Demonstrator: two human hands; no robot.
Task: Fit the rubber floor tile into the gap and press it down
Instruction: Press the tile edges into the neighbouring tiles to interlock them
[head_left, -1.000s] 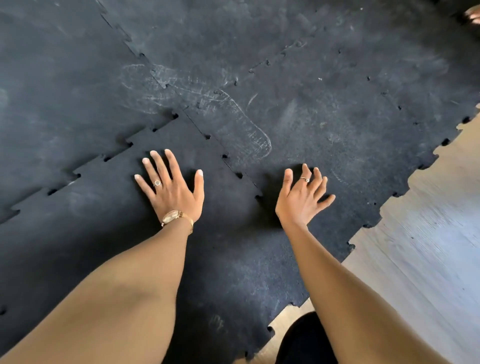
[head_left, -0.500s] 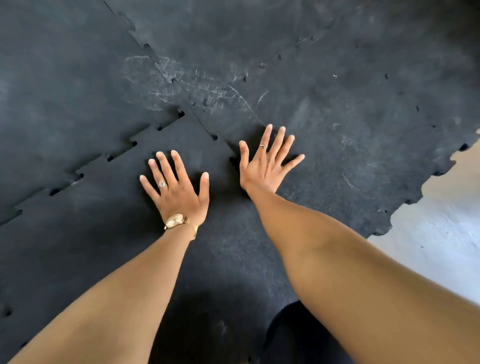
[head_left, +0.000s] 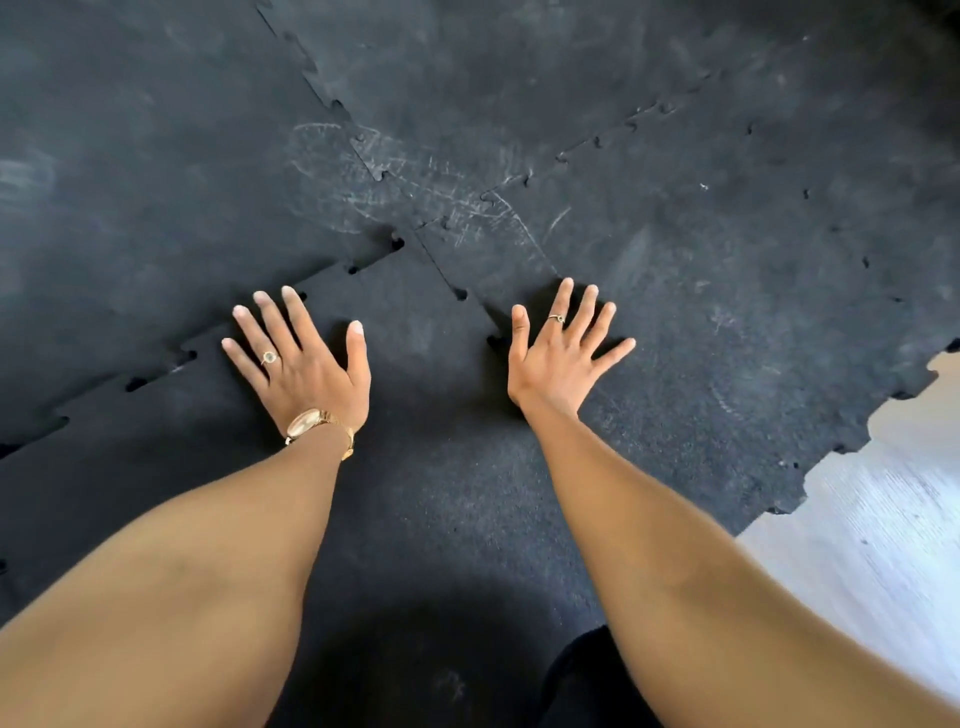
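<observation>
Black rubber puzzle-edged floor tile (head_left: 426, 467) lies among matching dark mats, far edge teeth not fully seated, small gaps along seam. Left hand (head_left: 301, 364) flat on tile, fingers spread wide. Right hand (head_left: 558, 358) splayed flat, over tile's right seam. Pale wood floor (head_left: 883, 519) right of tile.

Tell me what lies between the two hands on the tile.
In the head view, only bare black rubber tile lies between the left hand and the right hand; its toothed seam runs beside the right thumb.
</observation>
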